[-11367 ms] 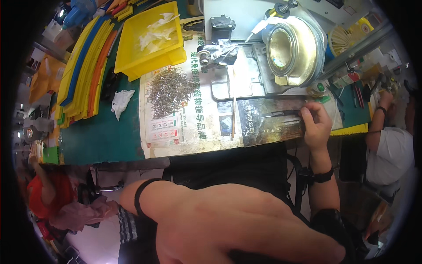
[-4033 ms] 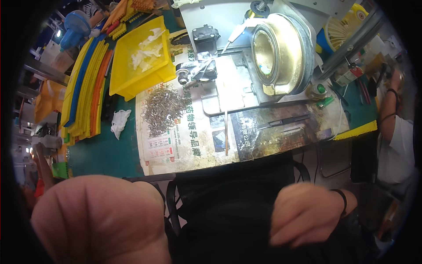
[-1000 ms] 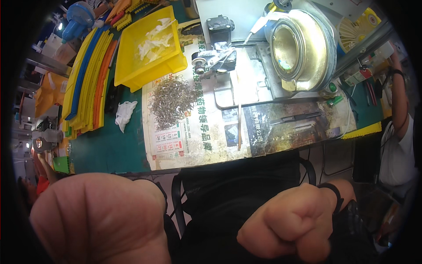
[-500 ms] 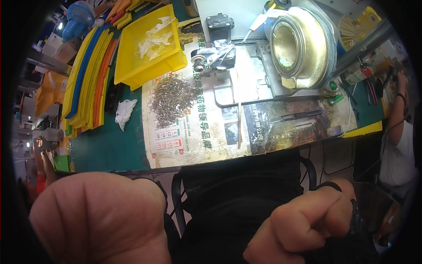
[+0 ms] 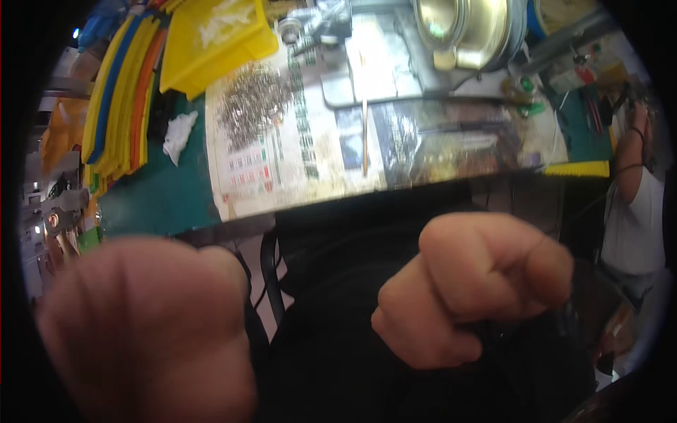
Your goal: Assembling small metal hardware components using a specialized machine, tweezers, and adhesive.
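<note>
My left hand (image 5: 148, 317) looms large and blurred at the lower left, close to the camera; its fingers are not clearly seen. To the right of my lap, my right hand (image 5: 465, 289) is closed with its fingers curled in; whatever lies inside them, if anything, is hidden. Both hands are on my side of the bench's front edge and apart from everything on it. Across from them on the bench, a heap of small, thin metal pieces (image 5: 250, 102) lies on a printed paper sheet (image 5: 243, 194). A thin stick (image 5: 365, 137) rests to its right.
A yellow bin (image 5: 233, 46) holds white crumpled scraps; another white scrap (image 5: 180, 135) lies on the green mat (image 5: 151, 204). Yellow, blue and orange strips (image 5: 120, 99) stand at left. A round brass-coloured machine part (image 5: 469, 32) is at back right. A person (image 5: 638, 218) is at far right.
The view has tilted so the bench sits higher and slightly left in the picture. My right hand has risen and turned, with its fingers still curled; my left hand remains at the lower left, more blurred.
</note>
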`<state>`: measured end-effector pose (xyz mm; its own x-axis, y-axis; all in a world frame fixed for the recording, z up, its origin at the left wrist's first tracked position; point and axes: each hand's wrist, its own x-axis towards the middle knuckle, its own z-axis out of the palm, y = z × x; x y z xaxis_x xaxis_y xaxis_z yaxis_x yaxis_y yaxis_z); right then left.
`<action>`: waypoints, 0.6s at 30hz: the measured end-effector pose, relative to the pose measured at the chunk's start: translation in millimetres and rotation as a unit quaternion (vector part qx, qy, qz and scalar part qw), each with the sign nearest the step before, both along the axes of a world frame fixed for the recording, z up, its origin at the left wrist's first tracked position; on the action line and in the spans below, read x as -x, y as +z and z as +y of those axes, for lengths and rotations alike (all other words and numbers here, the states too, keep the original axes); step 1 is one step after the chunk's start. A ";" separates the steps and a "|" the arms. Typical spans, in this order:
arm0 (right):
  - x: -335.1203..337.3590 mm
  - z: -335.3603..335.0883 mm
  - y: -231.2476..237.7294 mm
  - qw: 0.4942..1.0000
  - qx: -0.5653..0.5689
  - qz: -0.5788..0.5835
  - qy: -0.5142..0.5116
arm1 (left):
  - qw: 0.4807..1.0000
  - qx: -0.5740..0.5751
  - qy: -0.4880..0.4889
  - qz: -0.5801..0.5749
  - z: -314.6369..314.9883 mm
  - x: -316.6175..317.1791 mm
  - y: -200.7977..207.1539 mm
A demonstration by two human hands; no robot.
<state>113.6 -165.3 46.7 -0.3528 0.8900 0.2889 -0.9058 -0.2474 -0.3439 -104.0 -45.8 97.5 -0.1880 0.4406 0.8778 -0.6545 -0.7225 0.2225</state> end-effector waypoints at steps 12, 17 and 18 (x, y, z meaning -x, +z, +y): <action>-1.6 -6.9 3.1 0.995 0.023 -0.089 0.025 | 0.945 -0.196 -0.156 0.208 10.0 9.0 10.7; -2.9 -14.7 -8.6 0.991 -0.032 -0.081 -0.100 | 0.995 -0.067 0.015 -0.067 -0.5 14.8 -7.8; -5.5 -16.9 -9.3 0.993 -0.038 -0.074 -0.086 | 0.988 -0.062 0.115 0.083 11.6 29.7 -14.3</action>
<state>119.1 -182.2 37.4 -0.2402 0.9182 0.3149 -0.8711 -0.0607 -0.4874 -133.7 -34.3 83.2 -0.1206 0.2896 0.9495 -0.4313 -0.8768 0.2126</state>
